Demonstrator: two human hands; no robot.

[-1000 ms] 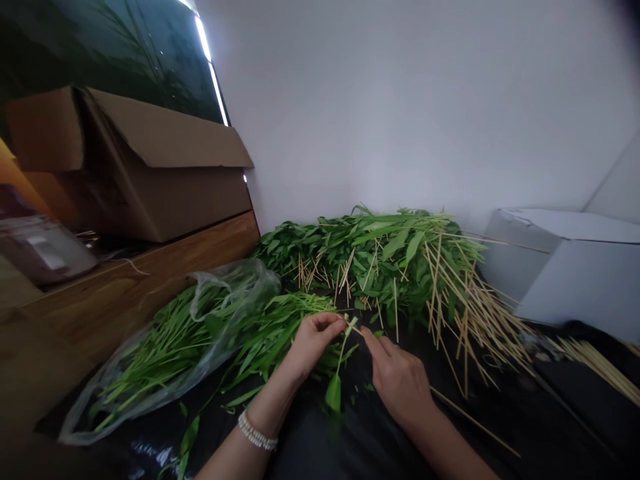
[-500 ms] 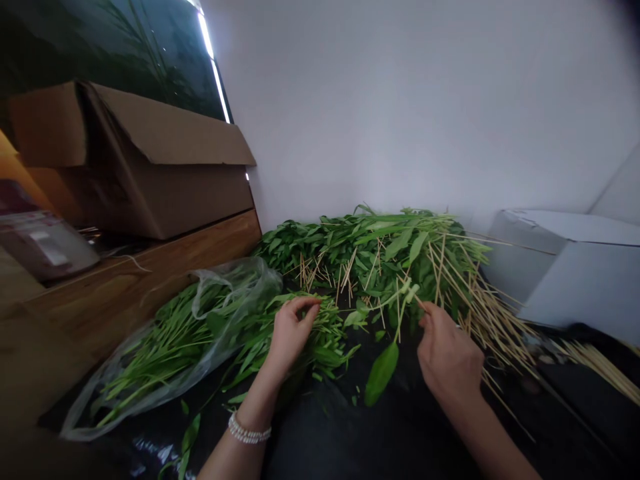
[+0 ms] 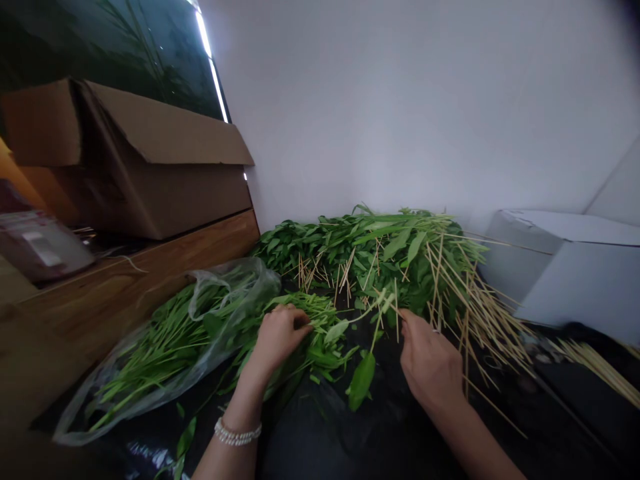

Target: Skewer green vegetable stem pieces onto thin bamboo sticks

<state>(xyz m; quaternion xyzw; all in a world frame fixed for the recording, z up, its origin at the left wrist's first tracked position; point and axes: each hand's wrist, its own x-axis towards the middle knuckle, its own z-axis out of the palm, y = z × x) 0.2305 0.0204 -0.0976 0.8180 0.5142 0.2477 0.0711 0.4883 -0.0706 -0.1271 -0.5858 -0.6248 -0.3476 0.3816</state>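
Note:
My right hand (image 3: 430,363) pinches a thin wooden skewer with a green leafy stem (image 3: 367,347) threaded on it; one leaf hangs down over the black sheet. My left hand (image 3: 277,337), with a bead bracelet on the wrist, has its fingers curled into a small heap of loose green stems (image 3: 310,320) and grips some of them. Behind both hands lies a large pile of leafy stems on skewers (image 3: 395,263).
A clear plastic bag of green stems (image 3: 165,347) lies at the left on the black sheet (image 3: 400,440). A cardboard box (image 3: 140,167) sits on a wooden ledge (image 3: 125,287) at the left. A white box (image 3: 565,267) stands at the right, with loose skewers (image 3: 595,363) beside it.
My right hand carried the skewered stem away from my left hand toward the big pile, then came back a little. My left hand dropped left into the loose stems and closed on them.

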